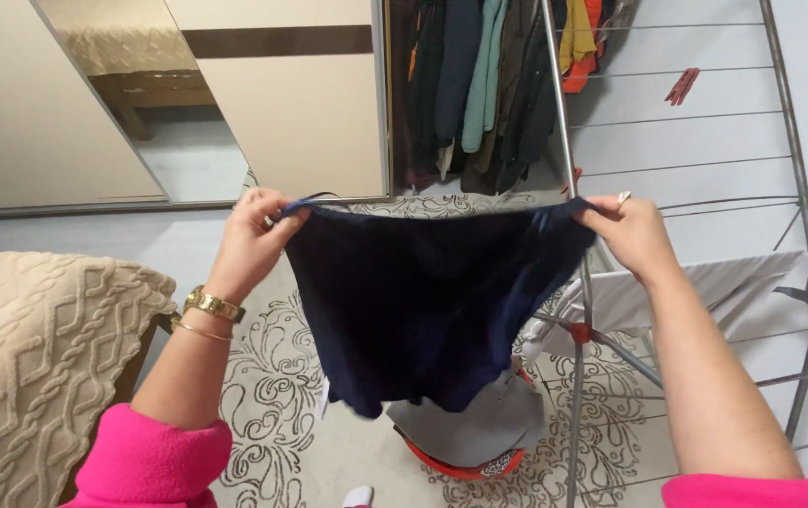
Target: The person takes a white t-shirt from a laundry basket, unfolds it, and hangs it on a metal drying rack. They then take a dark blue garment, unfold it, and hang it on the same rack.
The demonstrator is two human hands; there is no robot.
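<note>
Now the left hand (252, 235) and right hand (632, 233) each pinch a top corner of one soft, dark navy garment (432, 301), fingers closed tight on the cloth, stretching it flat in mid-air above the patterned rug (263, 395). One metal drying rack (752, 188) stands right; one cable-knit beige bedspread (28, 367) lies left.

Single head-worn view, looking down and forward, close above the raised hands, floor and drying rack (705, 188) beyond
</note>
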